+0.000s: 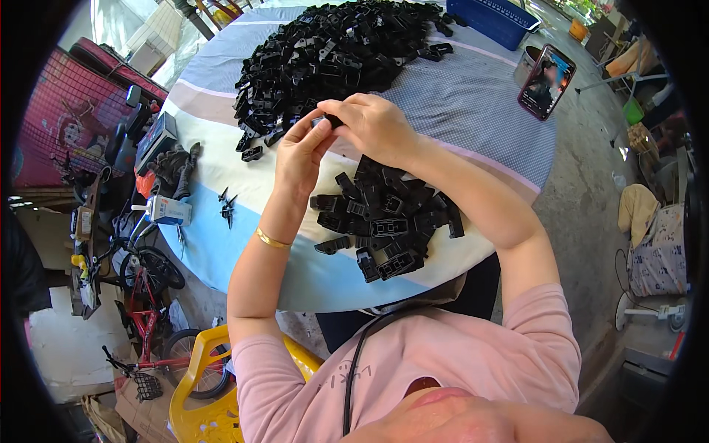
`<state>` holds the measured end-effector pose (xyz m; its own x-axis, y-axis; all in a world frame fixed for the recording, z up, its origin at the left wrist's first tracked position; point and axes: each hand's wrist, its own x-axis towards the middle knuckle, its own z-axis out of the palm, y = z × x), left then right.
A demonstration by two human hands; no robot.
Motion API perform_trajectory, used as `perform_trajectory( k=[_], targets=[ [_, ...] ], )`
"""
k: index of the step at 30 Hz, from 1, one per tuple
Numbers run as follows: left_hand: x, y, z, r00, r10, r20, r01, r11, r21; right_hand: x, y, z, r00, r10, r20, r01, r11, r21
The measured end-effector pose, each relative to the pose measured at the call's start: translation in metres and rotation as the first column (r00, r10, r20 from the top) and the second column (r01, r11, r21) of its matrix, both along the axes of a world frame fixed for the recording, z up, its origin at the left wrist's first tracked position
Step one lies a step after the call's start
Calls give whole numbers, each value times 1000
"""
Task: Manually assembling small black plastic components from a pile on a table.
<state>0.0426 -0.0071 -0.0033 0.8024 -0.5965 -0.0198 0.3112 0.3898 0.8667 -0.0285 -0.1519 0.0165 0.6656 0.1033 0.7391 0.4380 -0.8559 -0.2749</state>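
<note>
My left hand (301, 153) and my right hand (375, 127) meet above the middle of the table, their fingers pinched round one small black plastic part (334, 120). Fingers cover most of that part, so its full shape is hidden. Just beyond my hands rises a large heap of black plastic parts (325, 63), boxy and hollow. Closer to my body, under my right forearm, lies a smaller pile of similar black housings (388, 221). A few thin black pieces (227, 209) lie to the left of my left forearm.
A patterned cloth covers the round table (473, 111). A blue basket (493, 22) stands at the far right, near a propped phone (546, 83). Black gloves (177, 168) and a small white-blue box (169, 211) sit at the left edge. A yellow chair (198, 391) is beside me.
</note>
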Motion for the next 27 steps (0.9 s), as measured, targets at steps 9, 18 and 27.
perform_trajectory(
  k=[9, 18, 27],
  targets=[
    [19, 9, -2, 840, -259, 477, 10, 886, 463, 27, -59, -8, 977, 171, -124, -61, 790, 610],
    [16, -12, -2, 441, -409, 799, -426, 688, 587, 35, -84, -46, 922, -375, -97, 356, 919, -167],
    [25, -62, -14, 217, -575, 789, -685, 486, 543, 38, -93, -49, 951, -291, -106, 258, 933, -249]
  ],
)
